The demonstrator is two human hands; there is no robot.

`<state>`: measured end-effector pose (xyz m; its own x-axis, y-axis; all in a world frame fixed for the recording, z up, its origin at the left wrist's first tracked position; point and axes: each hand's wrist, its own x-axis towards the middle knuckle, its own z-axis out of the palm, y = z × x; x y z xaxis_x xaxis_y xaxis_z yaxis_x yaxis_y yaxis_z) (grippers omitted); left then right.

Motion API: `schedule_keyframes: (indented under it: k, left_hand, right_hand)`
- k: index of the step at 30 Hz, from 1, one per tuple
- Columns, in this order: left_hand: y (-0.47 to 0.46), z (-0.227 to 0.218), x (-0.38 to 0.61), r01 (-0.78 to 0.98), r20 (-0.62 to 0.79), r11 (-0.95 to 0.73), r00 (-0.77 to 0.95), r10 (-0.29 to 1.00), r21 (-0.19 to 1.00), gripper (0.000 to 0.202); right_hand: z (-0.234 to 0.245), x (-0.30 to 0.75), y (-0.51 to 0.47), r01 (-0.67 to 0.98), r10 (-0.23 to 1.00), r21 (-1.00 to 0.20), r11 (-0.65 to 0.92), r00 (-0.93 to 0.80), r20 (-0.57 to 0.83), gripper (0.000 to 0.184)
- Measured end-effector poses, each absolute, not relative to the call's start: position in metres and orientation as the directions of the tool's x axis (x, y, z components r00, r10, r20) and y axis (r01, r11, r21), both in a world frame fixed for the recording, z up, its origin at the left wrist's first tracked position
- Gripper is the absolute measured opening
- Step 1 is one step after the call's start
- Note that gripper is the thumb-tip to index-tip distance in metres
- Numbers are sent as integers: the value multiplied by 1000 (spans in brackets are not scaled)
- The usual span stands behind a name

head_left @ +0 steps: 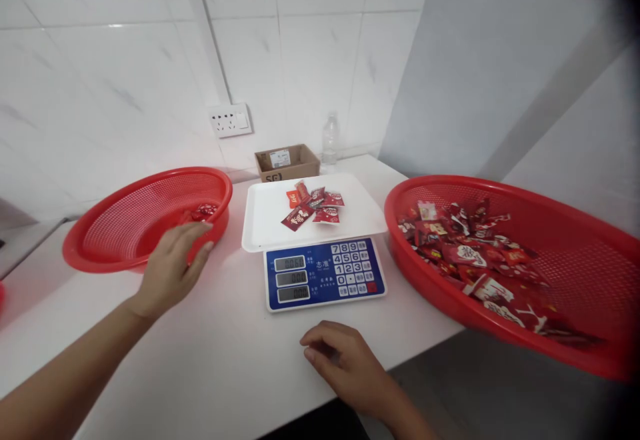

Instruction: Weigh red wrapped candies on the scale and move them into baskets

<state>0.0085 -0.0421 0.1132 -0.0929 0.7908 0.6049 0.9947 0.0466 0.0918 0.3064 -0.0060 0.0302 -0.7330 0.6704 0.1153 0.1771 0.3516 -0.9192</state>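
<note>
My left hand (pixel 175 263) hovers at the near rim of the left red plastic basket (pixel 145 203), thumb and fingers apart, with nothing visible in it. A few small red snack packets (pixel 205 211) lie inside that basket. Over the table's front part, just below the digital scale (pixel 320 273), my right hand (pixel 345 363) is loosely curled, its thumb slightly apart from the fingers and nothing seen between them. Several red packets (pixel 327 215) rest in a loose heap on the scale's white tray (pixel 265 227). The scale's top display shows small digits, apparently 0.060.
At the right, a large red basket (pixel 575 227) holds a pile of red snack packets (pixel 473 257) and reaches past the table edge. Behind the tray stand a cardboard box (pixel 290 170) and a clear plastic bottle (pixel 330 139). A wall socket (pixel 230 121) is above the table (pixel 215 360).
</note>
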Motion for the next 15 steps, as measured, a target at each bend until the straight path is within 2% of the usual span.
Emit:
schedule_keyframes:
  k: [2, 3, 6, 8, 13, 15]
  left_hand:
    - [-39, 133, 1, 991, 588, 125, -125, 800, 40, 42]
    - [-37, 141, -4, 982, 541, 179, -181, 821, 56, 45]
    - [-34, 154, -19, 919, 322, 350, -391, 862, 180, 55]
    - [-37, 154, -30, 877, 208, 406, -461, 863, 256, 59]
    - [-64, 140, -53, 852, 152, 365, -445, 883, 374, 64]
    - [-82, 137, -62, 829, 86, 334, -412, 907, 448, 63]
  right_hand:
    - [29, 307, -6, 177, 669, -919, 353, -735, 115, 14]
    - [29, 307, -6, 178, 670, -918, 354, -734, 116, 14]
    - [29, 307, -7, 188, 678, -914, 359, -726, 117, 14]
    - [30, 306, -7, 196, 685, -911, 364, -718, 120, 14]
    - [30, 303, -7, 221, 703, -904, 366, -702, 113, 13]
    - [28, 302, -7, 231, 707, -905, 357, -701, 100, 12]
